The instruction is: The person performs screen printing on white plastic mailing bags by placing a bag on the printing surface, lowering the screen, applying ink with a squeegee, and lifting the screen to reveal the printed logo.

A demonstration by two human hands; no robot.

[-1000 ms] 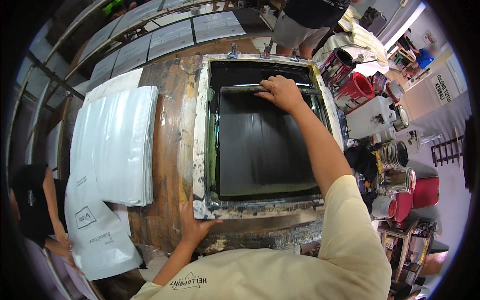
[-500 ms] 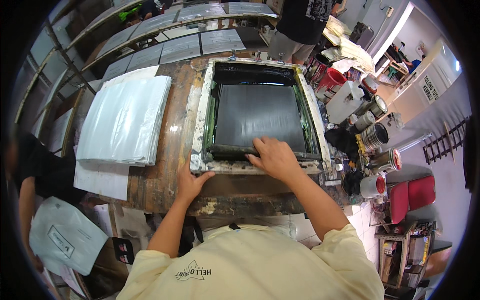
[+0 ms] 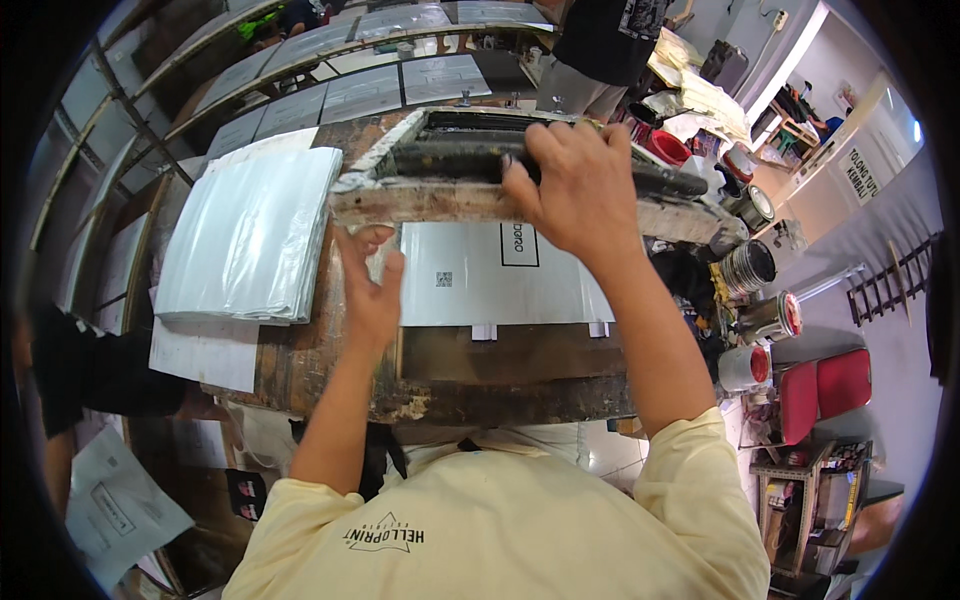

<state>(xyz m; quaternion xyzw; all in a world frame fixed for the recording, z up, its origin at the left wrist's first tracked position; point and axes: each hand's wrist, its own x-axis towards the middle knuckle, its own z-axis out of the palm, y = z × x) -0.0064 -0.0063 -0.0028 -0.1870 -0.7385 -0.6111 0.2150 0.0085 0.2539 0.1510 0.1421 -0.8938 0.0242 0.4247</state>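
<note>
right hand (image 3: 575, 185) clamped on near rail of ink-crusted wooden printing screen frame (image 3: 500, 185), tilted up to clear the print | left hand (image 3: 368, 290) fingers spread, pinning white printed plastic sheet (image 3: 500, 275) on worn counter (image 3: 480, 370) | blank stack (image 3: 250, 235) left, within reach

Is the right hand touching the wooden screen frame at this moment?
Touching. The head view shows the right hand gripping the near edge of the raised screen frame, with the fingers curled over its top.

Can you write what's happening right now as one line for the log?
right hand: holds screen frame raised | left hand: on printed sheet | sheet stack: left on table
</note>
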